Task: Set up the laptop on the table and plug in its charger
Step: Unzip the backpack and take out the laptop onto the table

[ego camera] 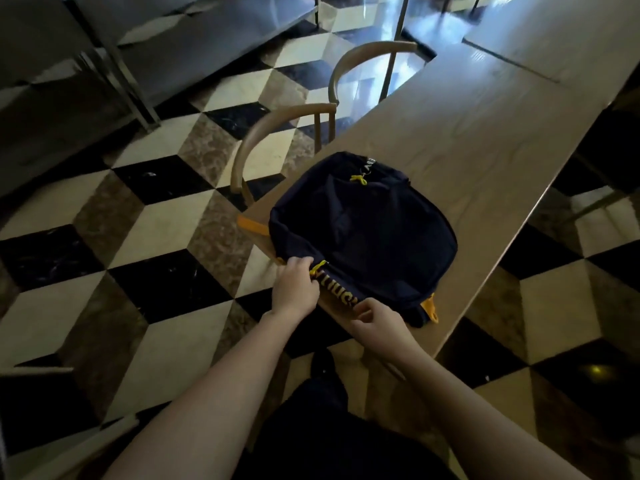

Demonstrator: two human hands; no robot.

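So you're standing at the end of a long wooden table (pixel 485 140); a dark navy backpack (pixel 363 230) with yellow trim lies flat near its corner; no laptop or charger shows, so can't tell where they are; your left hand (pixel 294 289) pinches the bag's near edge right by a yellow zipper pull (pixel 318 268); your right hand (pixel 377 320) has its fingers curled onto the lettered strip (pixel 337 296); two curved-back wooden chairs (pixel 277 140) sit tucked along the table's left side; the floor (pixel 138 220) is glossy black, cream and brown diamond tile.
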